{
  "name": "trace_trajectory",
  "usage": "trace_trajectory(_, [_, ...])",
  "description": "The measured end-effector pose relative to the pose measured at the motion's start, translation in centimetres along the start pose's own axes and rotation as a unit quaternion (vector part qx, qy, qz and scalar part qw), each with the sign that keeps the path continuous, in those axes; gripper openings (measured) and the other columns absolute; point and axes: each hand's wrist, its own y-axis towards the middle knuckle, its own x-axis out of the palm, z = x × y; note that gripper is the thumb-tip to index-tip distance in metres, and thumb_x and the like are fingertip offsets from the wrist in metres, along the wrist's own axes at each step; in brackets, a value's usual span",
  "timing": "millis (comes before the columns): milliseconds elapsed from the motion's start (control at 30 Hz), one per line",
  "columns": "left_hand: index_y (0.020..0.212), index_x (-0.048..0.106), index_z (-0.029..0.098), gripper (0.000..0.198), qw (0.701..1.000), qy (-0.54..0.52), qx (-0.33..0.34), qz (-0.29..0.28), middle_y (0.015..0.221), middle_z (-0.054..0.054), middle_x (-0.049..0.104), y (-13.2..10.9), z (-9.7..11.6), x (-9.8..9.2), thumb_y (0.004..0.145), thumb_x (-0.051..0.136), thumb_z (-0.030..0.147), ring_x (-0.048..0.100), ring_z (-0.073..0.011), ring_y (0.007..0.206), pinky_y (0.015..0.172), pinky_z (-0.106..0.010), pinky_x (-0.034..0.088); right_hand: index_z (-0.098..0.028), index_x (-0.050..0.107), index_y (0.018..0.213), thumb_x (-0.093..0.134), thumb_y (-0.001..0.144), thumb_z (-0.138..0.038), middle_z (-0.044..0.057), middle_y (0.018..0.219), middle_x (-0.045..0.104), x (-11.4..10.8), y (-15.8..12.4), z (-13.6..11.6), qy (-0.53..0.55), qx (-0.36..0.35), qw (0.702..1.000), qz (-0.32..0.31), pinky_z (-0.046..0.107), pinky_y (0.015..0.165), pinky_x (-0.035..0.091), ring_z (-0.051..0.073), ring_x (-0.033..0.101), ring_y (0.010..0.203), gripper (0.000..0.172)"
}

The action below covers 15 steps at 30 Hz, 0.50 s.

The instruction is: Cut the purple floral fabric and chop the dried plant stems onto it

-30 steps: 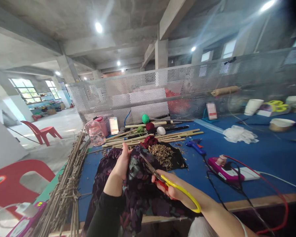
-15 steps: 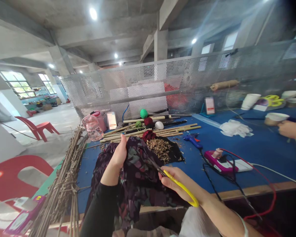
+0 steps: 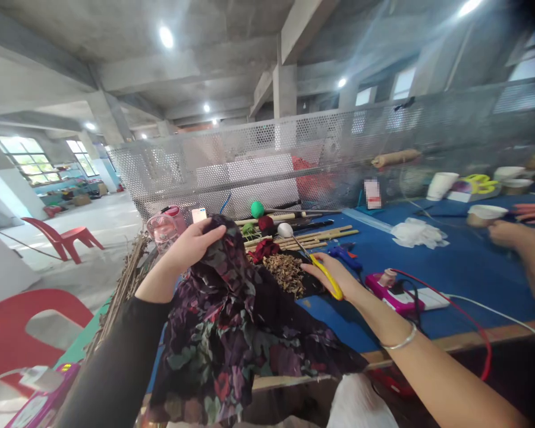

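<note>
My left hand [image 3: 191, 245] is raised above the blue table [image 3: 468, 270] and grips the top of a dark floral cloth [image 3: 223, 321], which hangs down toward the table's front edge. My right hand [image 3: 332, 274] is stretched forward over the table, closed on yellow-handled scissors [image 3: 318, 266]; their blades point away toward a heap of dry brown chips [image 3: 288, 272] and a bundle of bamboo sticks [image 3: 312, 238]. The scissors are apart from the cloth.
A pink iron-like device [image 3: 395, 291] with red and black cables, a blue glue gun [image 3: 345, 255], balls, a pink jug [image 3: 163, 229] and white cloth [image 3: 417, 233] lie on the table. Another person's hands [image 3: 519, 235] show at right. Twigs [image 3: 120, 297] lie left; a mesh screen stands behind.
My left hand has lifted the cloth up and away from the table. My right hand has pulled the scissors out of the cloth and moved them forward over the table.
</note>
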Motion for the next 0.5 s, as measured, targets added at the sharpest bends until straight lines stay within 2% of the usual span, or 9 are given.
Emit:
trace_trajectory(133, [0.08, 0.072, 0.014, 0.01, 0.992, 0.013, -0.042, -0.116, 0.068, -0.005, 0.07, 0.6, 1.0, 0.7, 0.07, 0.068, 0.014, 0.063, -0.0179, 0.061, 0.058, -0.025, 0.049, -0.016, 0.055, 0.093, 0.065, 0.068, -0.053, -0.004, 0.057, 0.052, 1.7, -1.4, -5.9, 0.207, -0.052, 0.975, -0.062, 0.022, 0.049, 0.036, 0.01, 0.045, 0.048, 0.046])
trace_trajectory(233, [0.083, 0.072, 0.015, 0.018, 0.986, -0.001, -0.049, -0.159, 0.079, -0.006, 0.072, 0.4, 1.8, 0.9, 0.067, 0.067, 0.006, 0.065, -0.0194, 0.068, 0.062, -0.027, 0.051, -0.016, 0.055, 0.095, 0.07, 0.065, -0.05, -0.002, 0.064, 0.056, 3.4, -3.1, -8.6, 0.248, -0.083, 0.963, -0.061, 0.023, 0.055, 0.042, 0.011, 0.05, 0.054, 0.047])
trace_trajectory(300, [0.087, 0.071, 0.014, 0.024, 0.989, 0.011, -0.037, -0.146, 0.081, -0.007, 0.071, 0.5, 2.4, 0.4, 0.065, 0.068, 0.006, 0.065, -0.0211, 0.071, 0.064, -0.029, 0.051, -0.016, 0.057, 0.097, 0.072, 0.063, -0.049, 0.0, 0.069, 0.059, 4.1, -4.4, -8.7, 0.226, -0.086, 0.969, -0.044, 0.024, 0.06, 0.044, 0.013, 0.053, 0.06, 0.049])
trace_trajectory(367, [0.088, 0.071, 0.014, 0.025, 0.992, 0.043, -0.015, -0.114, 0.078, -0.007, 0.07, 1.3, 2.9, -0.3, 0.064, 0.069, 0.01, 0.064, -0.0212, 0.07, 0.065, -0.031, 0.051, -0.016, 0.057, 0.099, 0.07, 0.066, -0.049, 0.001, 0.068, 0.06, 4.3, -5.9, -7.9, 0.204, -0.069, 0.976, -0.023, 0.025, 0.06, 0.046, 0.014, 0.054, 0.06, 0.049])
trace_trajectory(433, [0.087, 0.071, 0.013, 0.021, 0.992, 0.102, 0.019, -0.075, 0.075, -0.006, 0.069, 3.4, 3.2, -0.9, 0.066, 0.069, 0.015, 0.062, -0.0192, 0.065, 0.064, -0.031, 0.049, -0.017, 0.056, 0.098, 0.066, 0.07, -0.05, 0.001, 0.066, 0.059, 3.8, -7.3, -6.5, 0.189, -0.046, 0.981, 0.001, 0.024, 0.059, 0.046, 0.014, 0.055, 0.059, 0.045])
trace_trajectory(500, [0.082, 0.071, 0.013, 0.016, 0.979, 0.189, 0.067, -0.042, 0.07, -0.005, 0.067, 6.6, 3.2, -0.8, 0.068, 0.068, 0.02, 0.058, -0.0163, 0.06, 0.064, -0.03, 0.046, -0.018, 0.055, 0.097, 0.063, 0.073, -0.051, 0.0, 0.063, 0.058, 2.9, -8.6, -5.0, 0.171, -0.026, 0.985, 0.025, 0.024, 0.057, 0.046, 0.014, 0.055, 0.056, 0.042])
